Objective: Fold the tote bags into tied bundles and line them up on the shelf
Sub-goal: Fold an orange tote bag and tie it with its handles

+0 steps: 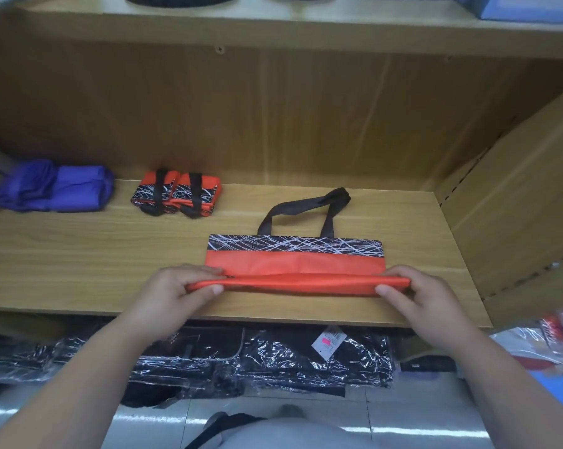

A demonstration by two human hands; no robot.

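Two hands hold the orange tote bag [293, 264] by its near edge. The left hand [176, 286] pinches the left end of the fold. The right hand [416, 290] pinches the right end. Each thumb is in front and the fingers lie on top.

The bag lies flat on the wooden shelf [79, 254], and its black handles [306, 205] point to the back. I think the hands grip both ends so the bottom folds up straight and even. The fold looks only just begun, and nothing is tied yet.

Two tied orange bundles [176, 196] sit side by side at the back left. A blue bundle [53, 186] sits further left. Both are well apart from the bag, so I think they are not in the way. Dark packs in shiny plastic [273, 361] lie under the shelf.
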